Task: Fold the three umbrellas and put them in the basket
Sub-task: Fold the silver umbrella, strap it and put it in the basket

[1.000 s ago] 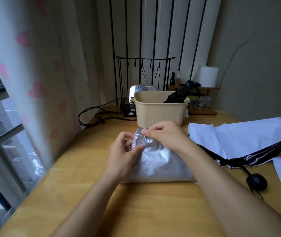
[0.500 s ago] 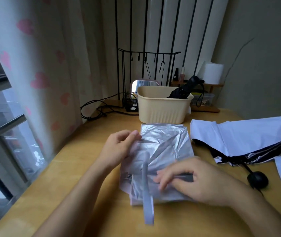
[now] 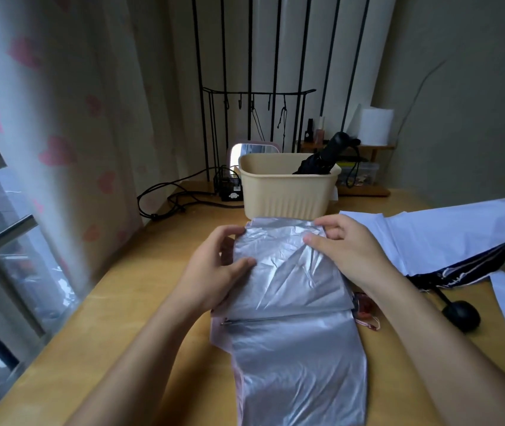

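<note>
A silver umbrella lies flat on the wooden table in front of me, its shiny canopy spread toward me with a thin metal rib showing across the middle. My left hand pinches its left edge near the far end. My right hand grips the far right corner of the fabric. Behind it stands the beige basket, with a folded black umbrella leaning out of its right side. A white umbrella with dark lining lies unfolded at the right, its black round handle pointing toward me.
A small mirror, a black charger and tangled cables sit behind the basket at the left. A wooden shelf with bottles and a paper roll stands at the back right. A curtain and window rail bound the table's left edge.
The silver canopy has been unrolled toward me and now lies long on the table. My right hand went from the near part of the fabric back to its far right corner; the strap is gone from sight.
</note>
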